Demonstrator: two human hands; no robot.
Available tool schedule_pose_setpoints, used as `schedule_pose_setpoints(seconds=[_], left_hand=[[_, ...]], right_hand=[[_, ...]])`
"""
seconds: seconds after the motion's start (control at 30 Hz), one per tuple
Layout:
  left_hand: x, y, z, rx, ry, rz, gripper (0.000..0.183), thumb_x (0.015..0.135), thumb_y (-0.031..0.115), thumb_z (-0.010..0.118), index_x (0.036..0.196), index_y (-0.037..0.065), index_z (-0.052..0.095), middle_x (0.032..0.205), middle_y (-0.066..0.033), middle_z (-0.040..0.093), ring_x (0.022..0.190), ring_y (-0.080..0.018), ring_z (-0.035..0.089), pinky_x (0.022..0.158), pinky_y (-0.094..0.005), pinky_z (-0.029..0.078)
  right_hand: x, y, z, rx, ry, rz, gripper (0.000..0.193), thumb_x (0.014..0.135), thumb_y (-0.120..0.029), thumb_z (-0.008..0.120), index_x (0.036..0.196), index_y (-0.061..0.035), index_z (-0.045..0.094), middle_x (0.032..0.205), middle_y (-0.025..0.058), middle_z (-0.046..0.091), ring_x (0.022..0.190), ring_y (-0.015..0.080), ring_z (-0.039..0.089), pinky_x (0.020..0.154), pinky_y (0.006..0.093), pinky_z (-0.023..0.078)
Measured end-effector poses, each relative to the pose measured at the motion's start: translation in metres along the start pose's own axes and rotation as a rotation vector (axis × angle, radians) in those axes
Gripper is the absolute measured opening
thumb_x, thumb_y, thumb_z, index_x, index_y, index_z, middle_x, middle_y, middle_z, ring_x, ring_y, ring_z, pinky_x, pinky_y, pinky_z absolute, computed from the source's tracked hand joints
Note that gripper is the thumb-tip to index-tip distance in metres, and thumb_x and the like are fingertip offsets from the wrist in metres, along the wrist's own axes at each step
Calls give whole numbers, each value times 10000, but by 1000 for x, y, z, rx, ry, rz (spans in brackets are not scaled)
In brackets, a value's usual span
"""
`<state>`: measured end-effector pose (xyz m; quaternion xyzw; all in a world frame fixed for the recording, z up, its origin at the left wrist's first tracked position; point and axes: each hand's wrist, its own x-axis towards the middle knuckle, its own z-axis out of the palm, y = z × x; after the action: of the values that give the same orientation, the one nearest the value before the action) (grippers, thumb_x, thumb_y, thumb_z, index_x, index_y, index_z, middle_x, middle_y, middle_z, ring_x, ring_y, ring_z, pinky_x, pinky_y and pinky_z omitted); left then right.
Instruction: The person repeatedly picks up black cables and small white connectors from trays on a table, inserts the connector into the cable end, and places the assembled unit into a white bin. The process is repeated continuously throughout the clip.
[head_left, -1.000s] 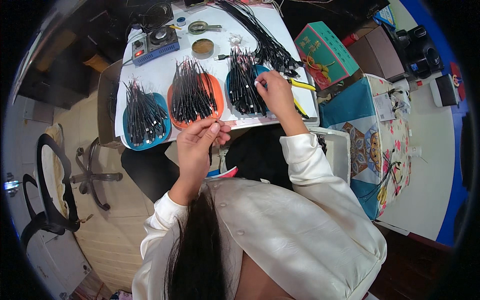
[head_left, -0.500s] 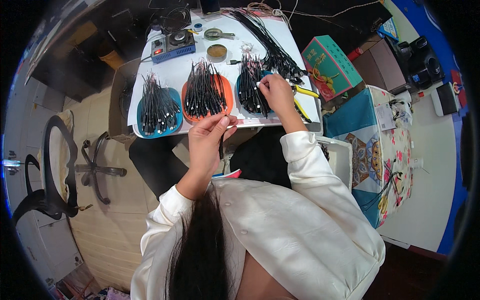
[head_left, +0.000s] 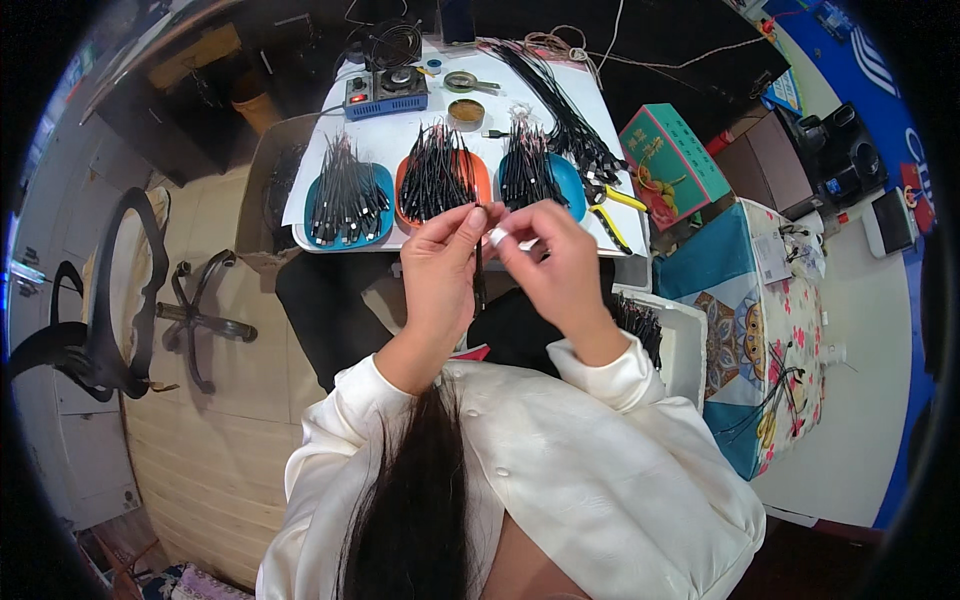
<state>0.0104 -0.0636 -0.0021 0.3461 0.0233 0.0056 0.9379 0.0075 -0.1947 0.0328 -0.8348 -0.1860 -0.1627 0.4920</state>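
Pinched between left hand (head_left: 440,270) and right hand (head_left: 550,265) fingertips, a thin black cable (head_left: 479,280) hangs before the white table (head_left: 400,140), both wrists raised.

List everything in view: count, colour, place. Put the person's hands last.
white table: one, top centre
dishes: three in a row; teal left, orange middle, blue right, each heaped with black cables
loose black cable bundle: one, table's right side
blue control box: one, far edge
yellow-handled pliers: one, near right corner
green box: one, right of table
black office chair: one, left
left hand: pinches a thin black cable
right hand: fingers at the cable's top
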Motion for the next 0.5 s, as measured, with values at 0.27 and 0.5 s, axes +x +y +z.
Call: schedule_pose_setpoints(seconds=[0.27,0.5], left_hand=[[-34,7,-7,-14,-13,24,175,910,81,614,1045,-23,652,1011,-131,683,836,-139,634,676,-238,484],[-38,5,-11,174,-51,119,177,899,43,615,1047,-43,662,991,-128,689,844,-143,651,724,-237,519]], right_hand=[[-28,-1,20,473,-48,159,89,848,-16,635,922,31,619,911,68,599,737,89,610,652,220,500],[-22,-2,-4,219,-91,159,85,810,-57,683,886,-23,665,847,39,611,717,101,596,605,216,474]])
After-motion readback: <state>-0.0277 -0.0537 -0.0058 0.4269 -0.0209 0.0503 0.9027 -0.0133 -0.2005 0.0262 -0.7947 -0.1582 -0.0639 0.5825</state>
